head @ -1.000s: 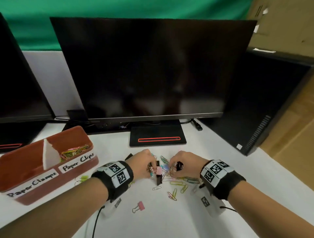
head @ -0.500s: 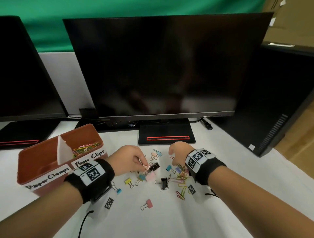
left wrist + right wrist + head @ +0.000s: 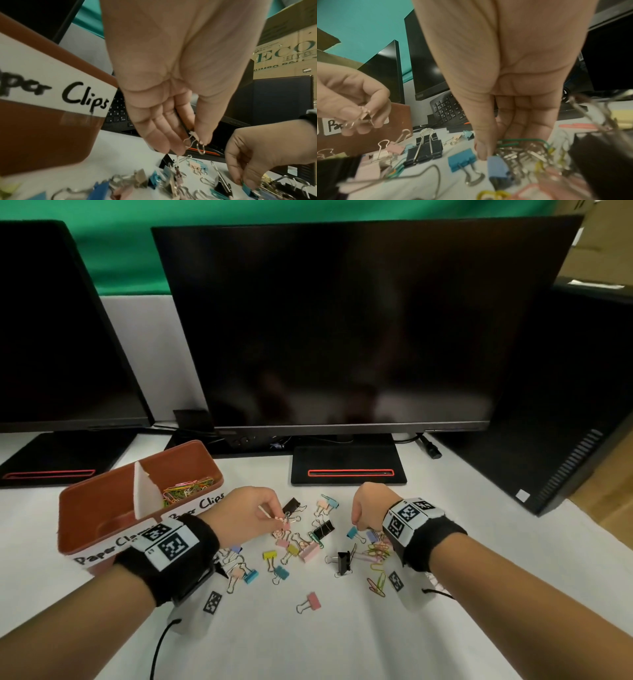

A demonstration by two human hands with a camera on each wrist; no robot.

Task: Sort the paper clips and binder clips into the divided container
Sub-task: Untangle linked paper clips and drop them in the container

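Brown plastic, the divided container (image 3: 85,508) sits at the left: coloured paper clips (image 3: 186,487) fill its far compartment, the near one shows none. The left hand (image 3: 245,517) pinches a small pink binder clip (image 3: 283,519) above the scattered pile; the right hand (image 3: 368,510), fingers curled, touches a blue binder clip (image 3: 498,167).

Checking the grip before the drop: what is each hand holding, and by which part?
Left hand pinches a small pink binder clip by its body. Right hand: cannot tell.
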